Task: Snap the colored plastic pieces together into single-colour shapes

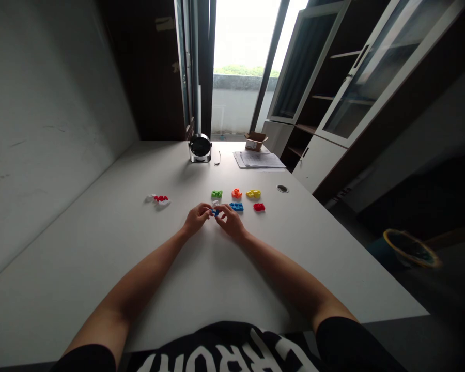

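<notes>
Left hand [197, 218] and right hand [231, 222] grasping small blue plastic piece [216, 212] between fingertips; green piece [216, 194], orange piece [236, 193], yellow piece [253, 194], flat blue piece [236, 206] and red piece [259, 207] lie just ahead on white table [201, 279].

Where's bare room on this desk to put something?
Bare desktop between the left forearm and right forearm, and left of the red-and-white pieces. Crowded past the left hand and right hand, among green, orange, yellow, blue and red pieces.
</notes>
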### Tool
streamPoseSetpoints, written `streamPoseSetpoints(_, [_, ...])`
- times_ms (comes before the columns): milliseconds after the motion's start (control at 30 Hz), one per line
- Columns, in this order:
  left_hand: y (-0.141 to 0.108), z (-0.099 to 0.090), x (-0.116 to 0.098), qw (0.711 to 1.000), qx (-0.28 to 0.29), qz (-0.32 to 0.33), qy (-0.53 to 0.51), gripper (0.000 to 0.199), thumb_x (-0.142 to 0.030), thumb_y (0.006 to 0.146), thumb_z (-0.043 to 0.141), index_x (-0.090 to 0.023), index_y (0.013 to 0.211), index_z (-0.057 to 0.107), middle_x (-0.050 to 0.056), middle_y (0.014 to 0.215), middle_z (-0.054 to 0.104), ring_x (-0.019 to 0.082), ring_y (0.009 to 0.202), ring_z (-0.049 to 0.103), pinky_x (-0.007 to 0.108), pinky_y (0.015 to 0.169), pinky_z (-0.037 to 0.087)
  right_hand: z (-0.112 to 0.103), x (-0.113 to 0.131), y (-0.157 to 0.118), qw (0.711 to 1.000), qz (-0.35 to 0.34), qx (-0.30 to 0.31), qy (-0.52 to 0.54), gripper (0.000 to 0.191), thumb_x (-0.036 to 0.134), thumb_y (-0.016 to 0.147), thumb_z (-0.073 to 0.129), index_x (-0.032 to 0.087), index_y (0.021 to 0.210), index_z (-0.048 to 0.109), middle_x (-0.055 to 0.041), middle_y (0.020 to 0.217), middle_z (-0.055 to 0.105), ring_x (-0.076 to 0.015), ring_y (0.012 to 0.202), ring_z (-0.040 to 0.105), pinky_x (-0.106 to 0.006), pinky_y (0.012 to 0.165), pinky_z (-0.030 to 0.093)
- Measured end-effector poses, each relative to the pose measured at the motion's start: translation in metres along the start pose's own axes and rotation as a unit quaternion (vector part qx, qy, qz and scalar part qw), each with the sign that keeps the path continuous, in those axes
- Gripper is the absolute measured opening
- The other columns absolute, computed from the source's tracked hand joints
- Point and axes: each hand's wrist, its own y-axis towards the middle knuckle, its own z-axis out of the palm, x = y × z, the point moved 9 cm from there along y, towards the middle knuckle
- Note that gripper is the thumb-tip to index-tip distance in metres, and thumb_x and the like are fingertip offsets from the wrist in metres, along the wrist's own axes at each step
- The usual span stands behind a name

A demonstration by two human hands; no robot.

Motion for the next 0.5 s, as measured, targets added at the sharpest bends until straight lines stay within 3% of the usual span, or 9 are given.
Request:
streamPoseSetpoints(167, [-0.001,0.0,-0.002,1.0,-0.004,-0.009,-0.013,0.025,-0.034,0.087,0.065,-0.017,0.105,0.063,0.006,0.088,0.074,0.017,0.079,0.069,0.032,0.076,0.056,-0.003,-0.007,-0.001,0.999,0.019,-0.025,-0.008,0.037,0.031,0.091,0.063,0.025,0.127,0.06,-0.0096,0.115,0.066,-0.0192,0.095,0.066,-0.029,0.069,0.057])
streamPoseSetpoints(500, [-0.002,0.002,-0.005,1.0,0.006,0.01,-0.018,0.025,-0.032,0.085,0.069,-0.018,0.105,0.061,0.006,0.093,0.072,0.016,0.082,0.068,0.031,0.077,0.055,-0.005,-0.015,0.0,0.998,0.057,-0.024,-0.007,0.031,0.041,0.093,0.062,0.025,0.12,0.063,-0.0047,0.092,0.072,-0.0185,0.077,0.068,-0.031,0.067,0.056])
